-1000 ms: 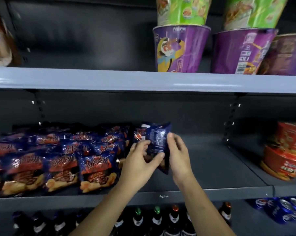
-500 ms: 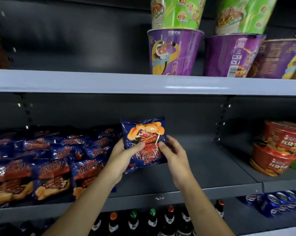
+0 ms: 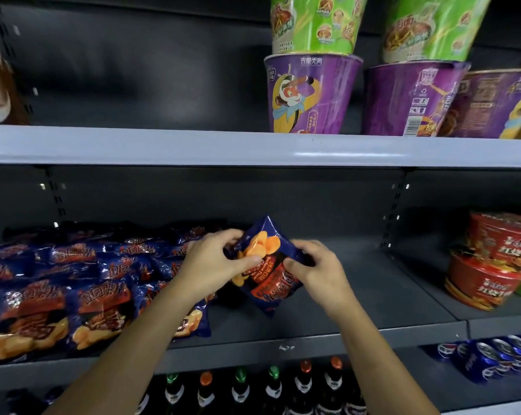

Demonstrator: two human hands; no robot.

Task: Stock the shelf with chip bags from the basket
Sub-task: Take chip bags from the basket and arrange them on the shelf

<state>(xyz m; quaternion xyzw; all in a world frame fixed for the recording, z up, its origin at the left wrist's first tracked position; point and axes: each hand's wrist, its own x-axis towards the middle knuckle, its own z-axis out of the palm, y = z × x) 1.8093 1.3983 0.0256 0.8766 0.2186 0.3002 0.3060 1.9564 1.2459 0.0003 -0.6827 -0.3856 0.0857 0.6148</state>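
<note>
Chip bag [image 3: 271, 280]: tilted just right of stocked bags [image 3: 100, 298], probably to face front.
Left hand [image 3: 211, 265]: fingers [image 3: 247, 260] pinch its top.
Right hand [image 3: 322, 274]: fingers grip its side.

— What shows of the person?

— Two arms and two hands, all bare. The left forearm [image 3: 139, 339] fills the lower left of the frame, and the right forearm [image 3: 381, 354] fills the lower right.

— Bare how far?

— From the bottom edge of the frame right up to the wrists. Both forearms are slim and smooth, and they look widest at the bottom edge.

— And the hands?

— The left hand [image 3: 214, 262] and right hand [image 3: 319, 271], near the middle of the frame, are bare too, with slender fingers and plain knuckles. The nails are too blurred to judge.
</note>
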